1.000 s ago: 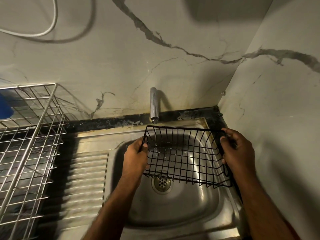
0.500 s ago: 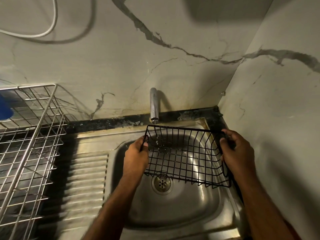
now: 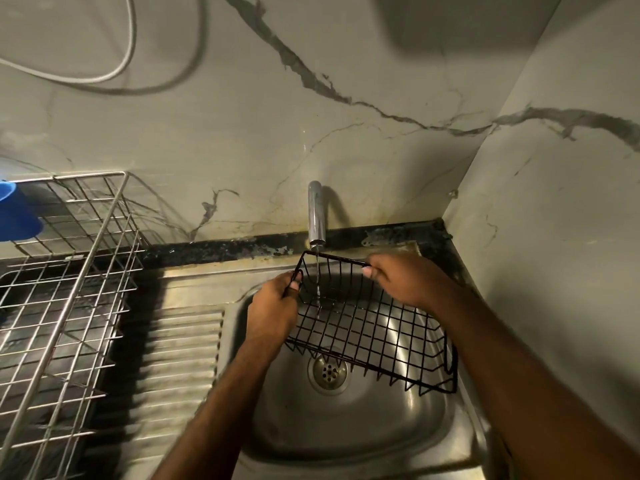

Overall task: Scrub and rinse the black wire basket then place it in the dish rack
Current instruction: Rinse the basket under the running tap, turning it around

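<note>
Item: black wire basket, rinse step, held w/ both hands over round steel sink bowl.

Detail: Left hand curled round basket's rim corner at 9 o'clock; right hand pinches far rim at approx. 1 o'clock, thumb on top. Change vs 0.5 s ago: right hand moved off the 3 o'clock end onto far rim; basket swung so its 9 o'clock corner sits under chrome tap spout at 12 o'clock; thin water stream now runs thru the mesh, none seen before. Basket tilted, 4 o'clock end low, above drain. Meaning: prob. rinse just begun; no scrubber in view. Silver wire dish rack at 9 o'clock, well apart, blue plastic item at its far corner; placing not yet done.
</note>
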A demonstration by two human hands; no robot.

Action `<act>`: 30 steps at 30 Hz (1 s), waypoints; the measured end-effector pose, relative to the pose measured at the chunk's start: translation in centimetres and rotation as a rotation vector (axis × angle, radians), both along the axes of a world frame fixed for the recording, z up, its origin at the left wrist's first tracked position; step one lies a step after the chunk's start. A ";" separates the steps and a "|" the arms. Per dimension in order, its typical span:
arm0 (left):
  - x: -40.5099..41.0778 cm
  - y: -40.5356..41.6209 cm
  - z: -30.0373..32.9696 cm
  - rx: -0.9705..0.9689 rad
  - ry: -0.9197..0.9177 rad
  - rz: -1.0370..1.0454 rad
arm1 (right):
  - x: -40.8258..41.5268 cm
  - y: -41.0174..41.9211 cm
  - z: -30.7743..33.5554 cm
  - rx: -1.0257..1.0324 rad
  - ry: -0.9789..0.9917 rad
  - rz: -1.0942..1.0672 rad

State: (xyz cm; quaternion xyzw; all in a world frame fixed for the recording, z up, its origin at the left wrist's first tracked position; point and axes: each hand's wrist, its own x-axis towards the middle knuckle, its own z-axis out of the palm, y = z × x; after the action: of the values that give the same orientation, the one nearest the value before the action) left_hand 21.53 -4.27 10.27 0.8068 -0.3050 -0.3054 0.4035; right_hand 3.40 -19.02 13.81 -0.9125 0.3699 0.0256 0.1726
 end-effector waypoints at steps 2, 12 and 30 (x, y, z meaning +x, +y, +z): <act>0.6 -0.1 0.1 0.022 0.002 -0.026 | 1.0 -0.5 0.1 0.038 0.021 0.069; 2.0 -1.1 0.2 0.013 -0.003 -0.141 | 5.4 -0.5 0.4 0.336 0.057 0.036; 1.7 2.8 -0.8 -0.083 0.583 0.271 | 5.5 2.2 -0.9 0.621 -0.321 -0.464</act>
State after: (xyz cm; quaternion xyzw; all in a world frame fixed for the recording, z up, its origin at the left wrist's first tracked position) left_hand 23.24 -1.43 9.47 0.7014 -0.0789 -0.4544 0.5435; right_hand 8.85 -16.80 12.93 -0.7020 0.5088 -0.0462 0.4961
